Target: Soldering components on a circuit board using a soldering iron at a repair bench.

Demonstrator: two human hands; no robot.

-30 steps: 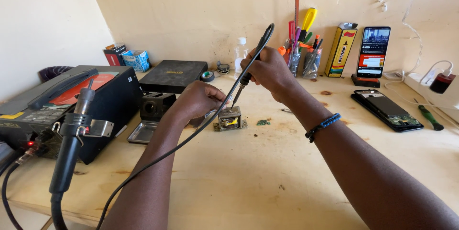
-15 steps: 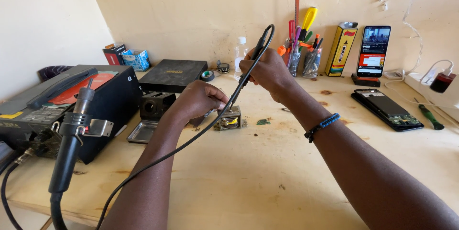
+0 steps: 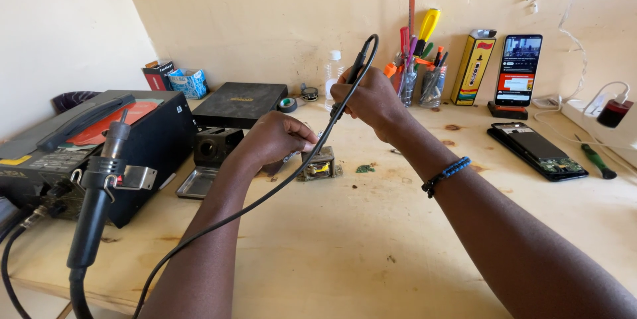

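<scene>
My right hand (image 3: 371,100) grips a black soldering iron (image 3: 350,80) like a pen, its tip angled down toward a small transformer-like part (image 3: 320,163) with yellow and copper windings on the wooden bench. The iron's black cable (image 3: 265,196) loops over the hand and runs down between my arms. My left hand (image 3: 275,140) is curled just left of the small part, pinching a thin silvery piece that points toward it; what that piece is I cannot tell.
A black rework station (image 3: 86,140) with a hot-air handle (image 3: 99,193) in its holder stands at the left. A metal tray (image 3: 199,183), a flat black box (image 3: 240,101), a tool cup (image 3: 415,73), an upright phone (image 3: 519,70) and an opened phone (image 3: 536,150) lie around.
My right hand has lifted slightly and shifted left with the soldering iron. My left hand has stayed beside the small part.
</scene>
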